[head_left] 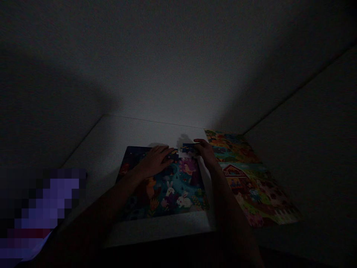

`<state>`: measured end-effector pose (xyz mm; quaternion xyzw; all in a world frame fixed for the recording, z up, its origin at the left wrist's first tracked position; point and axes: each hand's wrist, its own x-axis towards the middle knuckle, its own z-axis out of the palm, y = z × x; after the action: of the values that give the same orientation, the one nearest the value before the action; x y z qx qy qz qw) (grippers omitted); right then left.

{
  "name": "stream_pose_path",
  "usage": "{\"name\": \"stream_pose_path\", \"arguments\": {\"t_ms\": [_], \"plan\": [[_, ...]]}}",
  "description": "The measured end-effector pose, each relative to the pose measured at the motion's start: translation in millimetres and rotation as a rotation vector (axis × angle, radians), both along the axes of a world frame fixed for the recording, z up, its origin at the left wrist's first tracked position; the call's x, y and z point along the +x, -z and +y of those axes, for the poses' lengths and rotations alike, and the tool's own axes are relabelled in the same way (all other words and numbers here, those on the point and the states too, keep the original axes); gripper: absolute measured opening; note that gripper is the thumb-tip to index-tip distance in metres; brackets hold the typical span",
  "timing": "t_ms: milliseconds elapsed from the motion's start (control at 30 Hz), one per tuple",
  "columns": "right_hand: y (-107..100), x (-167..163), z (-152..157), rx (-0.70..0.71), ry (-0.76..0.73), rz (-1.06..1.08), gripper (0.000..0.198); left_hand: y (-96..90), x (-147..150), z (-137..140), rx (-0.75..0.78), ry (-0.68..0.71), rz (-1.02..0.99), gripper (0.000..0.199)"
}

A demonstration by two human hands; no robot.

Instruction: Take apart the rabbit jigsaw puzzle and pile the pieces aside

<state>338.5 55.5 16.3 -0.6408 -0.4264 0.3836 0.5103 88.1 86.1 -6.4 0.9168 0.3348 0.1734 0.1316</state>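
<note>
The bare left hand (153,161) lies palm down, fingers (164,149) extended rightward. Near it, the bare right hand (206,153) is bent in a grip. Both bare forearms (113,198) slant forward.

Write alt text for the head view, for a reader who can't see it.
In dim light, a person's bare hands are at a jigsaw puzzle of animals, including two white rabbits: the right hand holds a dark section by a gap near the far edge, and the left hand lies on the puzzle. A farm picture is to the right.
</note>
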Motion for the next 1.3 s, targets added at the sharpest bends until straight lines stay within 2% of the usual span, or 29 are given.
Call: {"name": "stream_pose_path", "arguments": {"t_ms": [100,267,400,533,733,800,900,1000,1067,1133,1233,1300], "plan": [[-0.2,-4.9,-2.2,-0.044,-0.086,0.083,0.041,-2.2,0.5,-0.8,-0.04,-0.02,-0.033,0.054],[-3.7,-30.6,-5.2,-0.004,-0.288,0.139,0.036,-8.8,-0.2,-4.1,-0.082,-0.041,-0.064,0.067],[-1.2,-43.9,-4.6,0.029,-0.401,0.136,0.03,-14.0,0.8,-5.6,-0.073,-0.001,-0.029,0.061],[0.4,-44.5,-4.6,0.027,-0.397,0.048,0.031,-18.8,5.2,-7.0,-0.018,-0.042,0.025,0.049],[-5.2,-48.3,-8.6,0.052,-0.378,-0.185,0.031,-16.7,5.1,-4.6,0.047,-0.149,0.026,0.048],[-1.7,-42.7,-6.2,0.065,-0.318,-0.245,0.03,-14.6,2.2,-2.1,0.038,-0.18,0.007,0.049],[8.6,-23.3,2.8,0.054,-0.148,-0.305,0.031,-10.8,-1.7,1.3,0.034,-0.147,0.003,0.049],[18.2,-1.9,15.0,0.014,-0.008,-0.2,0.039,-6.4,-3.8,3.0,0.048,-0.089,0.027,0.051],[21.5,6.0,23.4,0.041,-0.023,-0.109,0.046,-4.3,-4.6,3.4,0.053,-0.07,0.038,0.053],[22.7,7.2,31.3,0.088,-0.101,-0.089,0.05,-3.4,-5.4,3.4,0.057,-0.06,0.054,0.055],[24.0,1.0,41.7,0.131,-0.199,-0.18,0.046,-4.9,-6.3,3.0,0.056,-0.055,0.072,0.058],[26.3,-4.1,47.3,0.16,-0.213,-0.278,0.042,-7.0,-6.4,2.7,0.039,-0.05,0.071,0.057]]}}
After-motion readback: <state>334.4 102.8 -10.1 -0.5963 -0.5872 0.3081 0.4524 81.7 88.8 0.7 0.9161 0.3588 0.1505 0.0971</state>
